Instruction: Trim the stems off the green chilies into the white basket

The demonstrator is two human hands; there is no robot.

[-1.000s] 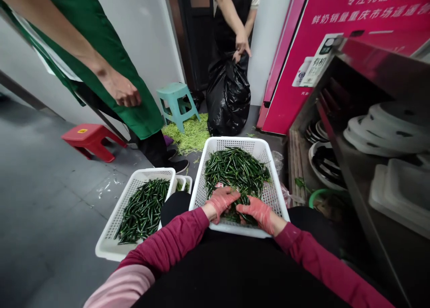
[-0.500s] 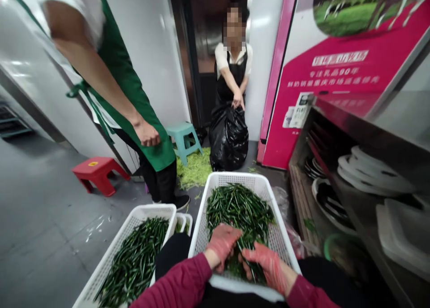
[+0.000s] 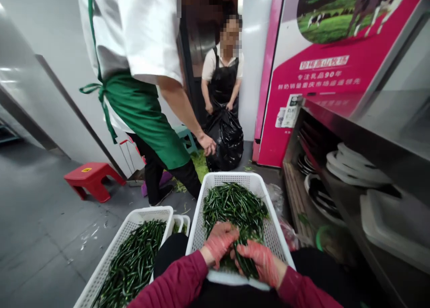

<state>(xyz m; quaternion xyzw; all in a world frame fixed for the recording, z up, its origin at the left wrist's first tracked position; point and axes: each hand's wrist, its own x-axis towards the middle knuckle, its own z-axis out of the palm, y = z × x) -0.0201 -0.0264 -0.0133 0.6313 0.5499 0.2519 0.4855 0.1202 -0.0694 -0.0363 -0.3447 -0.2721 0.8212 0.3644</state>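
Both my hands wear thin reddish see-through gloves and work over the near half of a white perforated basket [image 3: 284, 243]. Long dark green stalks [image 3: 231, 205] are heaped in that basket. My left hand [image 3: 221, 241] has its fingers closed on some green stalks. To its right, my right hand [image 3: 260, 259] is wrapped round a small bunch of stalks that hangs down between thumb and fingers. A second white basket [image 3: 109, 254] at the lower left holds more green stalks [image 3: 137, 258].
A person in a green apron [image 3: 141, 115] stands ahead on the left. Another person behind grips a black bag [image 3: 226, 142]. A red stool [image 3: 94, 180] is at left. Metal shelves with plates [image 3: 352, 167] stand close on the right, beside a pink cabinet [image 3: 309, 119].
The green-aproned person has stepped right, one arm now reaching toward the black bag. The person behind now has both hands apart on the bag. My hands remain over the basket, still on stalks.
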